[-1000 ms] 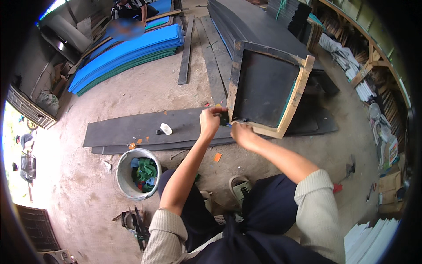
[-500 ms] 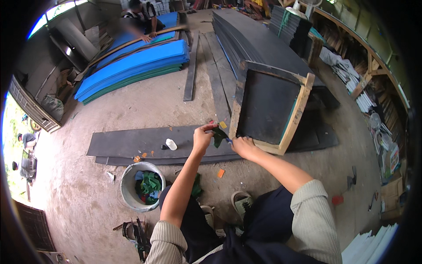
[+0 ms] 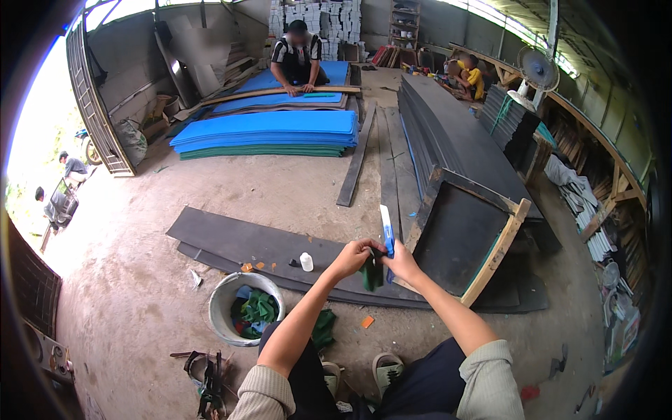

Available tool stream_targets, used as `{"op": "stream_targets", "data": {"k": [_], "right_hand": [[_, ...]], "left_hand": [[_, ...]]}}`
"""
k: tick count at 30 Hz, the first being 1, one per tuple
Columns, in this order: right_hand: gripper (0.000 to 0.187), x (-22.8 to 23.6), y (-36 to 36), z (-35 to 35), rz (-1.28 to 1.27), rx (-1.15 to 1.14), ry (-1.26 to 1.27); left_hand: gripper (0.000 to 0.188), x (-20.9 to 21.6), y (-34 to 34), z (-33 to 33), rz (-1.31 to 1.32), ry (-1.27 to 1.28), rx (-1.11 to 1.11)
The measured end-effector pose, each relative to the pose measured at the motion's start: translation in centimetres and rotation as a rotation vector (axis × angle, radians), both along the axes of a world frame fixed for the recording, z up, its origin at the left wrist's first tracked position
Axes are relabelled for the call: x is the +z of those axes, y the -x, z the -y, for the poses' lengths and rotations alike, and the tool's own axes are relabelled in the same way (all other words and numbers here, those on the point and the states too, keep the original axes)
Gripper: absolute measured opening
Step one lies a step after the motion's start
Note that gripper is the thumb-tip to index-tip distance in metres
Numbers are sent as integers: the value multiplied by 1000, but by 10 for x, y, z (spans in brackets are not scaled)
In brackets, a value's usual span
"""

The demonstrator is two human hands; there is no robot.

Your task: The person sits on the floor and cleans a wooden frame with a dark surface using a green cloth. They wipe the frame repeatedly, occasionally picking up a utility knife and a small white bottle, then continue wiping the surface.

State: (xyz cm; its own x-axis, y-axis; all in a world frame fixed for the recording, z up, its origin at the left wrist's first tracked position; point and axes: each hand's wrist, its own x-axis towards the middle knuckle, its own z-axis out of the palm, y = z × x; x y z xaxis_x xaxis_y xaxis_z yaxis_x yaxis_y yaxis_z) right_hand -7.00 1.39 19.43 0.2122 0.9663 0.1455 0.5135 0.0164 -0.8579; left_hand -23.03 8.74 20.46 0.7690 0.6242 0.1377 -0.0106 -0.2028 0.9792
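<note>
the blue-handled knife stood blade up in the closed grip of the right hand, above the dark sheets on the floor and just left of the wooden frame. beside it, the left hand had its grip closed on a green scrap, which hung down between the two hands. farther out, a white bottle stood on the dark sheets, a pale bucket of coloured scraps sat to the left, and beyond, a co-worker leaned over blue sheets.
</note>
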Motion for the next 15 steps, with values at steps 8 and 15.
{"op": "stream_targets", "data": {"k": [8, 15], "right_hand": [[35, 31, 12, -14, -87, -130, -96], [35, 62, 28, -9, -257, -164, -164]], "left_hand": [[22, -4, 8, -5, 0, -241, 478], [34, 31, 24, 5, 222, -218, 365]]}}
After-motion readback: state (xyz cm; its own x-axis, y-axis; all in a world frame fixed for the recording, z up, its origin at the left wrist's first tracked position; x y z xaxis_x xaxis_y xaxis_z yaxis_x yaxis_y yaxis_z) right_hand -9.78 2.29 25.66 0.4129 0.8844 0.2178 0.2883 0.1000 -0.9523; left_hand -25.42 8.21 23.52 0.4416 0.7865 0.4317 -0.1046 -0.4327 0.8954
